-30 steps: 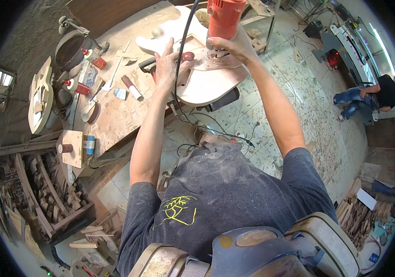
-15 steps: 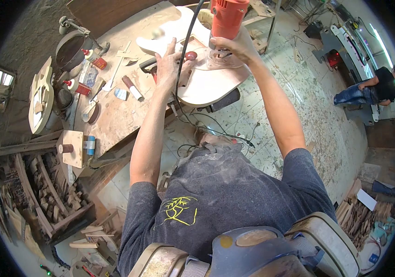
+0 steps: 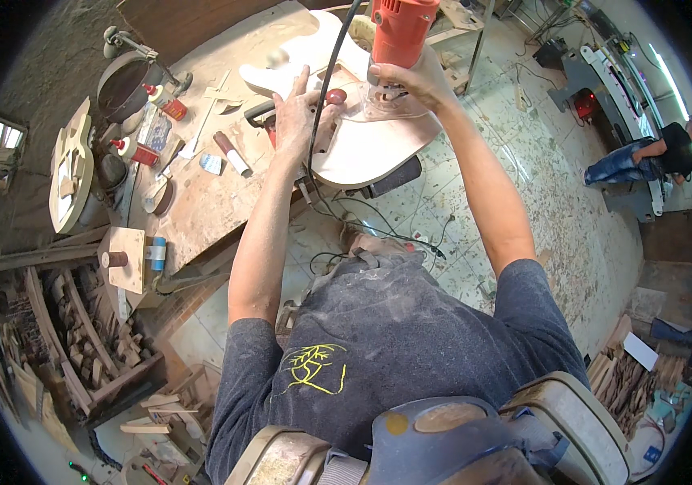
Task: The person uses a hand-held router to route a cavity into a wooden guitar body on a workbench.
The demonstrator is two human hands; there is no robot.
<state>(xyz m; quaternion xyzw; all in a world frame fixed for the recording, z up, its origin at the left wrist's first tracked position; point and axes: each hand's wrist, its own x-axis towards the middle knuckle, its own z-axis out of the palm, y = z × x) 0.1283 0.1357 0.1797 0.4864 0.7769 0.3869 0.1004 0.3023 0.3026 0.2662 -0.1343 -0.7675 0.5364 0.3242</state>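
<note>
A pale, unpainted electric guitar body (image 3: pixel 378 153) lies over the table's near right edge. On top of it stands a red router (image 3: pixel 402 36), upright on its flat base. My right hand (image 3: pixel 420 81) is wrapped round the router's lower part, just above the base. My left hand (image 3: pixel 296 113) rests at the body's left edge with fingers spread, the index finger pointing away from me. Beside those fingers is a red knob (image 3: pixel 335 96). A clamp (image 3: pixel 260 115) with a dark bar sits left of the hand. A black cord (image 3: pixel 328 77) hangs past my left hand.
On the dusty table (image 3: pixel 200 214) lie two glue bottles (image 3: pixel 169 105), a brush-like tool (image 3: pixel 232 153) and a lamp (image 3: pixel 131 73). Another guitar body (image 3: pixel 71 170) stands at the left. Cables (image 3: pixel 394 233) trail over the floor. A person (image 3: pixel 657 153) stands by a machine at right.
The router and my right hand have shifted very slightly to the right over the guitar body. My left hand stays almost in place.
</note>
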